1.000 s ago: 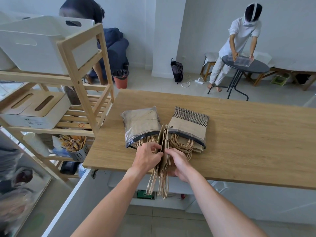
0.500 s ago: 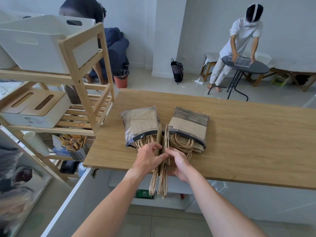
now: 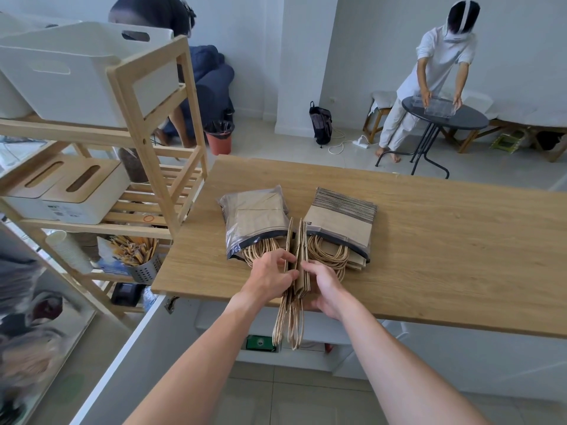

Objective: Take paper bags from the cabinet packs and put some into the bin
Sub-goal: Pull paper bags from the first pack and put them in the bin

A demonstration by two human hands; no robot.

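You stood at the near edge of a wooden table (image 3: 429, 240) with both hands meeting over it. Between them stood a thin stack of folded bags (image 3: 297, 256), held on edge, its twine handles (image 3: 290, 323) hanging below the table edge. Your left hand (image 3: 270, 277) gripped the stack from the left, thumb and fingers curled against the paper. Your right hand (image 3: 326, 289) cupped it from the right and beneath, fingers curled round its lower part. The stack sat just in front of two packs, in the gap between them. The left pack (image 3: 254, 219) lay flat in clear wrap, its handles touching your left fingers. The right pack (image 3: 340, 225) lay flat just beyond your right hand. To your left stood a wooden shelf (image 3: 153, 118), with a white bin (image 3: 76, 72) on its top level, well apart from the bags.
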